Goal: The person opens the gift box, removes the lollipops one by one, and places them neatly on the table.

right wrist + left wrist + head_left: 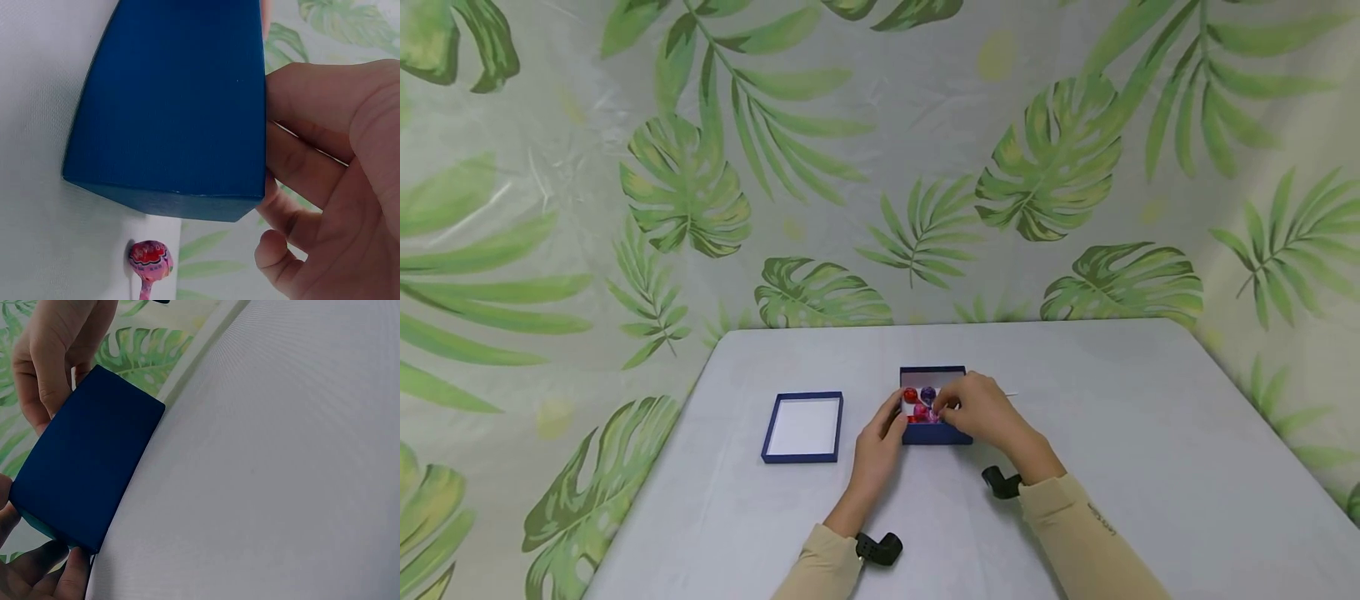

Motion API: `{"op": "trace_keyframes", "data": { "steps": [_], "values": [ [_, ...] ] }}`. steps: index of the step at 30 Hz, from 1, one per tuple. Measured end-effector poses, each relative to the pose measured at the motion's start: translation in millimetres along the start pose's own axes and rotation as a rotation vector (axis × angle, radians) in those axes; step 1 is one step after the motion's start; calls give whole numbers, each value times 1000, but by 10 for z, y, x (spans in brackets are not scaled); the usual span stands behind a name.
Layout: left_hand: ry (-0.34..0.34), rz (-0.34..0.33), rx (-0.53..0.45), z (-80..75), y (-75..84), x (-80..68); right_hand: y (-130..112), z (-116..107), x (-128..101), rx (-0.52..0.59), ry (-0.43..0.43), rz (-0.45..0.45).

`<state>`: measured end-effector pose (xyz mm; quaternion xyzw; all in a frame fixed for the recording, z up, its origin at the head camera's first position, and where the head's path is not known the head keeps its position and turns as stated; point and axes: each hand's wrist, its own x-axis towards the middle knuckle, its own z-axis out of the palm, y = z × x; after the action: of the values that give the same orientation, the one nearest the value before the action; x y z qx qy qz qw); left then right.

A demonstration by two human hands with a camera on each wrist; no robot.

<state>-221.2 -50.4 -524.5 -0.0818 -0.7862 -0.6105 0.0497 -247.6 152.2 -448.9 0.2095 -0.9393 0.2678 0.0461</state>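
Note:
An open blue box (936, 434) stands on the table with several wrapped lollipops inside. Among them are a red lollipop (911, 395), a dark purple lollipop (928, 395) and a pink lollipop (921, 412). My left hand (877, 446) holds the box at its left side, with the thumb at the upper front corner and fingertips against the side wall. Over the right side of the box, my right hand (981, 408) reaches in and pinches a lollipop between thumb and fingers. From the right wrist view, the box wall (169, 112) hides those fingertips.
To the left, a shallow blue-edged lid (801, 458) with a white inside lies on the white table (715, 533). Another pink lollipop (150, 259) lies on the table to the right of the box. A leaf-patterned curtain (925, 167) hangs behind the table.

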Motion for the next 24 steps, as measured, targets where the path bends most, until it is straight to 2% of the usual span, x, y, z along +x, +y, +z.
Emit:
{"op": "trace_keyframes", "data": {
  "steps": [18,24],
  "values": [
    [-2,8,-2,1,-2,-3,-20,-73,-19,12,7,20],
    [-1,8,1,-5,6,-5,-40,-140,-36,31,33,26]
  ]
}}
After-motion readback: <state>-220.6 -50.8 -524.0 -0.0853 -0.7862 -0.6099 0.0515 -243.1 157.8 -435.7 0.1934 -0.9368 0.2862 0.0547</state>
